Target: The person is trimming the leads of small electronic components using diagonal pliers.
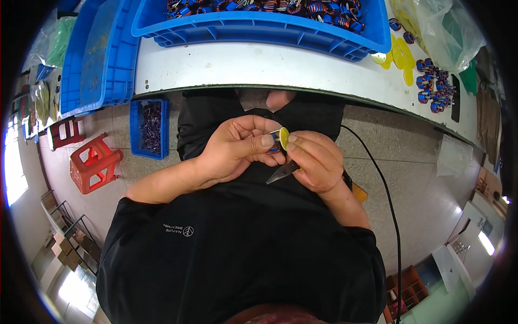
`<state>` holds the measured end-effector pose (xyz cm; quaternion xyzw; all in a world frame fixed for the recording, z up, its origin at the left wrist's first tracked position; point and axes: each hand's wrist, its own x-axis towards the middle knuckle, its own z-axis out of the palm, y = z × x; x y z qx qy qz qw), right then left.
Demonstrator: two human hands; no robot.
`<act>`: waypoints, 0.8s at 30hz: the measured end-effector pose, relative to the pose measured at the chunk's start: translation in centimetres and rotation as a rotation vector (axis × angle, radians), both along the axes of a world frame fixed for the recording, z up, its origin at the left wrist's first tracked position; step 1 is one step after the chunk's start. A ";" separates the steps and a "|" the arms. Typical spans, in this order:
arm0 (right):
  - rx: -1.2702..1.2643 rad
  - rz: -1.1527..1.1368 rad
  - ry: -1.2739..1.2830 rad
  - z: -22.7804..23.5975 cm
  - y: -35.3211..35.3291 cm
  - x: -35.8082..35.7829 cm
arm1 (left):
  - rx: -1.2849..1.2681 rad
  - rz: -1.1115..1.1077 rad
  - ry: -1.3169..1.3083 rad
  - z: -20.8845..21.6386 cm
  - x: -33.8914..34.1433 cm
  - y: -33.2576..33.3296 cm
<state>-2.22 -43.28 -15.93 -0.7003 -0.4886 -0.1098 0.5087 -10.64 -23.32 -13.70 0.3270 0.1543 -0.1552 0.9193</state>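
Observation:
Above my lap, my left hand point(234, 150) pinches a small wire-wound coil point(274, 149) that is largely hidden by the fingers. Bare wire leads stick out beside its thumb. Against these leads sits a round yellow disc point(284, 139), gripped at its right edge by the fingertips of my right hand point(317, 160). Pliers point(281, 173) with a pointed metal jaw are also tucked in the right hand, their tip pointing down and left. Whether the leads pass through the disc, I cannot tell.
A blue bin point(264, 31) heaped with coils stands on the white bench point(226, 67), another blue bin point(97, 59) left of it. Yellow discs point(402, 54) and several coils point(436, 86) lie at right. A blue crate point(149, 129) and red stool point(94, 164) are on the floor. A black cable point(382, 173) hangs at right.

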 end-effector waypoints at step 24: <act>0.020 0.005 -0.087 -0.7 -0.1 1.2 | -0.053 -0.030 0.249 0.1 1.8 0.5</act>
